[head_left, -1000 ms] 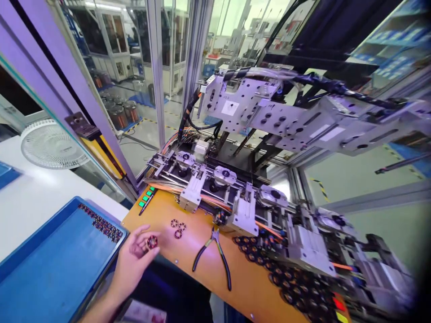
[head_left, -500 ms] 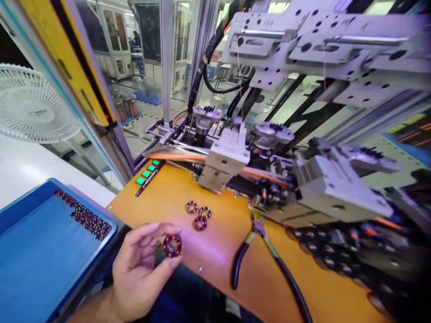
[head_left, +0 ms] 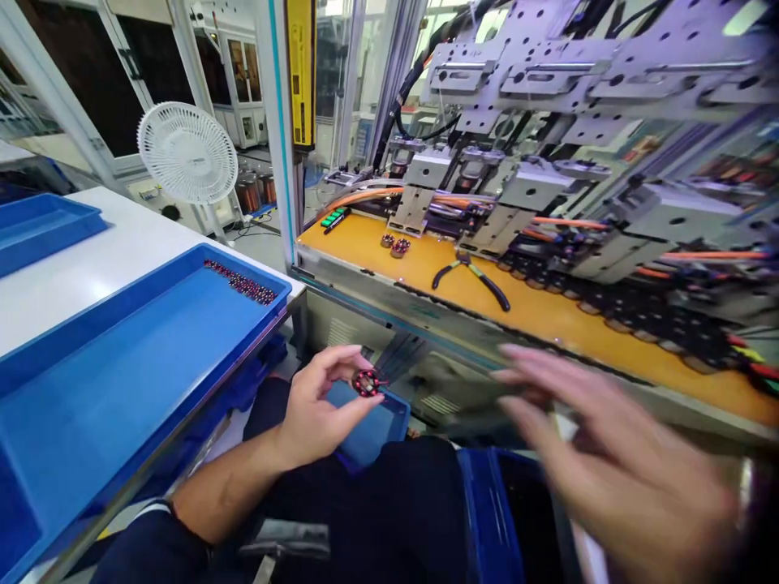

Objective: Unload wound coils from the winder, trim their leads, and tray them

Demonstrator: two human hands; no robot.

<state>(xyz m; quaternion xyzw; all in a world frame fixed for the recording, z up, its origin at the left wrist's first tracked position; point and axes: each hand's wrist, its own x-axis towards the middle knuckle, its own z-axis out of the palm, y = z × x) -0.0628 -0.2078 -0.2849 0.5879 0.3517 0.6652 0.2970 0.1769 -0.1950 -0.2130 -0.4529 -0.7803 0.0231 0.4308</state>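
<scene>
My left hand (head_left: 320, 410) pinches a small wound motor stator (head_left: 366, 384) between thumb and fingertips, over my lap. Its ring has red and dark windings, and a short wire end sticks out at the right. My right hand (head_left: 614, 462) is at the right, blurred by motion, thumb and fingers apart with nothing seen between them. Beyond the hands, a few similar stators (head_left: 400, 247) sit on the orange bench top (head_left: 426, 272). To their right lie cutting pliers (head_left: 492, 289), handles spread.
A large blue tray (head_left: 134, 357) on the white table at left holds rows of stators (head_left: 243, 285) along its far edge. A small blue bin (head_left: 380, 430) is below my left hand. Machine fixtures (head_left: 508, 212) and dark round parts (head_left: 626, 304) line the bench. A fan (head_left: 187, 152) stands behind.
My view has swung left and down. The left hand still holds the stator and has moved back from the bench edge to over my lap. My right hand has come into view.
</scene>
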